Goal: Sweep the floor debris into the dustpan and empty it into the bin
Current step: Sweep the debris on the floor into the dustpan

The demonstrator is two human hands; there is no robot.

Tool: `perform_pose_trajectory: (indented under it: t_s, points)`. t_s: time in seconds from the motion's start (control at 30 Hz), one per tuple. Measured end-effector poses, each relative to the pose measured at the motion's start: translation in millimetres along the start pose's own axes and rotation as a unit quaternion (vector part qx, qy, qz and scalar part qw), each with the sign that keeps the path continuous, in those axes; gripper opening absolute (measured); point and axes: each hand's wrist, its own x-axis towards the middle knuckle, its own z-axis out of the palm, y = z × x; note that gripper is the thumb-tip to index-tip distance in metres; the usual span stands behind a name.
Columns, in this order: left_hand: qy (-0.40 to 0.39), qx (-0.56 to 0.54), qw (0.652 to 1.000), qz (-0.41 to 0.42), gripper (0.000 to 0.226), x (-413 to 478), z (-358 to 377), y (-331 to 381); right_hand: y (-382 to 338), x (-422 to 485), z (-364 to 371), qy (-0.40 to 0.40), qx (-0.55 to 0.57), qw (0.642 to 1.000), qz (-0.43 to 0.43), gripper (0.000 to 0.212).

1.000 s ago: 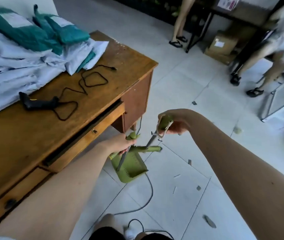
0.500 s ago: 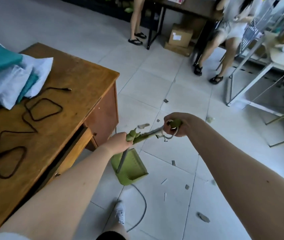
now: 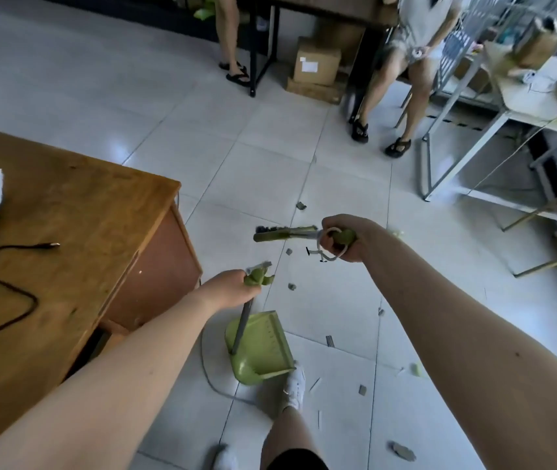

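Dustpan, green, sits low at the floor just off the right-hand corner of the wooden desk. Whether it rests on the tiles or hangs just above them cannot be told. Its mouth faces right, with the person's white shoe just beside its lower corner. A grey pole rises from the back of the pan into the left hand, whose fingers are wrapped firmly round the green grip at the top.

Debris lies right of the pan as small grey scraps scattered over several tiles, some near the mouth and others well apart from it.

Broom is held clear of the floor with its long axis almost level and its head pointing left, above the scraps. The right hand makes a closed fist round the handle end, and a looped cord hangs from it.

By judgement, the broom hand is nearer the debris. The head must come down beyond the scraps and draw them leftward into the mouth. No bin is in view.
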Motion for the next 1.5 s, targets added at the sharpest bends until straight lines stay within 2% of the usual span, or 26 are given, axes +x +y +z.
perform_pose_trajectory:
  t_s: [0.07, 0.13, 0.3, 0.5, 0.63, 0.73, 0.97, 1.07, 1.17, 1.5]
  points:
    - [0.015, 0.002, 1.000, -0.006, 0.026, 29, -10, 16, -30, 28, -7, 0.002, 0.016, 1.000, -0.010, 0.014]
    - [0.027, 0.013, 0.999, -0.016, 0.037, 62, -25, 33, -61, 60, -13, 0.006, 0.021, 1.000, -0.020, 0.017]
    - [-0.025, 0.034, 0.999, -0.024, 0.049, 144, -59, 66, -134, 154, -35, 0.021, 0.039, 0.998, -0.043, 0.008]
    - [0.015, 0.037, 0.997, -0.071, 0.046, 219, -89, 69, -202, 275, -57, 0.059, -0.087, 0.993, -0.060, 0.018]
    - [0.038, 0.042, 0.994, -0.090, 0.044, 259, -106, 63, -233, 348, -60, 0.052, -0.114, 0.991, -0.040, 0.003]
    - [0.040, 0.049, 0.993, -0.096, 0.045, 283, -114, 60, -242, 391, -57, 0.043, -0.118, 0.992, -0.025, 0.004]
    - [0.061, 0.072, 0.990, -0.103, 0.053, 317, -123, 56, -238, 449, -53, 0.058, -0.174, 0.983, 0.001, 0.015]
    - [0.063, 0.083, 0.990, -0.094, 0.051, 324, -125, 59, -222, 456, -58, 0.063, -0.249, 0.964, 0.061, 0.010]
    - [0.071, 0.074, 0.992, -0.079, 0.046, 323, -125, 62, -196, 447, -66, 0.066, -0.306, 0.942, 0.121, 0.021]
    - [0.123, 0.037, 0.989, -0.075, 0.037, 285, -111, 52, -79, 354, -58, 0.074, -0.271, 0.938, 0.200, 0.018]
